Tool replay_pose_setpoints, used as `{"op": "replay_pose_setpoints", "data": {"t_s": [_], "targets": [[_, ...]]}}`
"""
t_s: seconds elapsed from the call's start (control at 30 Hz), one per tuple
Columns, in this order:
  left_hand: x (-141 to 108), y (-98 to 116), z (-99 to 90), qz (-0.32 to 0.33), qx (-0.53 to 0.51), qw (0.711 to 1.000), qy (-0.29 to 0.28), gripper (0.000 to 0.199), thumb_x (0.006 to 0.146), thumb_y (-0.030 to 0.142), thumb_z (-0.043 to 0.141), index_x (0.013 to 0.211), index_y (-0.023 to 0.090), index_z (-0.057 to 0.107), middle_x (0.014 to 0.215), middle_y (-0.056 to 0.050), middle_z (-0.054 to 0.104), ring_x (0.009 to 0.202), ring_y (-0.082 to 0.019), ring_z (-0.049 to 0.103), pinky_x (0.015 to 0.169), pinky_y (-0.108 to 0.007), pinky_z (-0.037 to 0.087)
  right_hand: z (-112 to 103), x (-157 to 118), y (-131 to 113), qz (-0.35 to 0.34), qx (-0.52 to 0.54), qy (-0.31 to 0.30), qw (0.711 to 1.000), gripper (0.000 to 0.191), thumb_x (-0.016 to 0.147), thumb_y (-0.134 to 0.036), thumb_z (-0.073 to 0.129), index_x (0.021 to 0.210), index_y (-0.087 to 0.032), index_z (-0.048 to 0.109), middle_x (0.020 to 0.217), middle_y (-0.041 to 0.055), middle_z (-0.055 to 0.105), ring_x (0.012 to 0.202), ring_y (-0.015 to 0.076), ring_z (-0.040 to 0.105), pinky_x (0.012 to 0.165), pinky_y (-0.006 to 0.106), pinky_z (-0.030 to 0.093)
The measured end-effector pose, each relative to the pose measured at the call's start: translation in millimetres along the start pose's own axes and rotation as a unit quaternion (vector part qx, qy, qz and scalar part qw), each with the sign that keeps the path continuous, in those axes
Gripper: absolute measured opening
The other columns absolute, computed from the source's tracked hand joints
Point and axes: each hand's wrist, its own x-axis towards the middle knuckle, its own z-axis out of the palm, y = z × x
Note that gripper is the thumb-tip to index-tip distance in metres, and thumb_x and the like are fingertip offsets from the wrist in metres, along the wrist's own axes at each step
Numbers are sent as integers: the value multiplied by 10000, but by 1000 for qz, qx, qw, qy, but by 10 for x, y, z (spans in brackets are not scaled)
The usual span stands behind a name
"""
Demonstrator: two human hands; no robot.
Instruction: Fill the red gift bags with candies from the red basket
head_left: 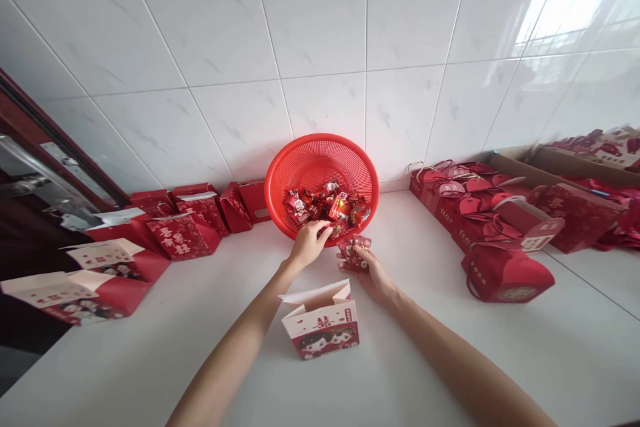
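A red plastic basket (323, 147) leans towards me near the tiled wall, with red-wrapped sweets (327, 203) in its lower part. At its front rim my left hand (309, 245) pinches a small red wrapped sweet (337, 227). Just right of it, my right hand (367, 270) holds red patterned packets (356, 252) between thumb and fingers, in front of the basket. Between my forearms an open paper gift box (327, 330) stands upright, white above and red below, with two cartoon faces on its front. Its inside bottom is hidden.
Open red and white gift boxes (185, 237) stand at the left on the white table (200, 347). Closed red boxes with handles (510, 273) are grouped at the right, beside cardboard cartons (533, 163). A tiled wall rises behind.
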Motion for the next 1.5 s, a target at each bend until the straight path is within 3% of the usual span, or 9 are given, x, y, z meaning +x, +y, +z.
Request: {"op": "replay_pose_setpoints", "data": {"t_s": [0.23, 0.53, 0.67, 0.83, 0.97, 1.03, 1.13, 1.2, 1.5], "targets": [[-119, 138, -122, -76, -94, 993, -2, 287, 888, 436, 555, 904, 199, 716, 886, -51, 780, 827, -225, 713, 783, -321, 551, 14, -14, -20, 1, -8, 4, 1000, 264, 833, -335, 727, 984, -119, 731, 925, 121, 772, 725, 193, 726, 800, 346, 577], [-264, 269, -146, -130, -172, 977, -7, 260, 811, 445, 569, 746, 213, 665, 721, -10, 719, 716, -196, 662, 702, -299, 519, 48, -41, -39, -4, -9, 6, 1000, 271, 781, -342, 763, 952, -134, 735, 882, 102, 773, 722, 192, 721, 801, 338, 570], [-282, 279, -158, -163, -201, 965, 27, 256, 786, 441, 602, 693, 207, 648, 678, 1, 694, 635, -179, 650, 640, -288, 527, 52, -39, -42, -2, -9, 12, 1000, 273, 740, -348, 791, 906, -141, 725, 849, 91, 770, 724, 198, 722, 795, 340, 566], [-24, 116, -211, -236, -248, 935, 89, 319, 817, 425, 663, 977, 152, 698, 707, -26, 701, 533, -170, 681, 556, -280, 566, 44, -28, -24, -3, -12, 22, 1000, 298, 723, -353, 799, 924, -149, 717, 839, 90, 764, 709, 203, 716, 780, 353, 559], [266, -27, -217, -234, -256, 915, 206, 471, 867, 306, 651, 1317, 186, 581, 1211, -123, 690, 813, -180, 765, 733, -294, 630, 42, -32, -16, -6, -10, 14, 1000, 327, 723, -362, 805, 944, -140, 712, 857, 101, 758, 715, 209, 714, 794, 367, 552], [346, -38, -184, -204, -204, 943, 169, 422, 870, 293, 639, 1277, 184, 614, 1257, -132, 679, 885, -200, 762, 768, -315, 633, 47, -38, -21, -6, -8, 9, 1000, 332, 728, -367, 804, 958, -147, 710, 864, 94, 758, 722, 209, 714, 800, 369, 550], [404, 32, -106, -153, -139, 975, 87, 234, 833, 303, 671, 1008, 160, 731, 1053, -113, 760, 885, -236, 753, 806, -358, 628, 57, -42, -32, -4, -13, 7, 1000, 314, 732, -375, 803, 933, -151, 712, 850, 83, 759, 717, 201, 712, 794, 361, 550], [457, 99, -59, -129, -125, 981, 66, 162, 811, 289, 689, 899, 170, 752, 982, -92, 775, 877, -237, 747, 836, -368, 618, 63, -42, -34, -3, -14, 9, 1000, 321, 714, -377, 813, 916, -147, 715, 840, 80, 758, 707, 198, 711, 779, 351, 550], [1047, 149, -43, -57, -16, 998, 10, 205, 844, 132, 564, 923, 160, 752, 1017, -105, 767, 969, -255, 719, 933, -406, 559, 60, -22, -5, -3, -6, 10, 1000, 375, 683, -397, 833, 919, -138, 700, 834, 93, 752, 692, 199, 701, 760, 356, 543]]}}
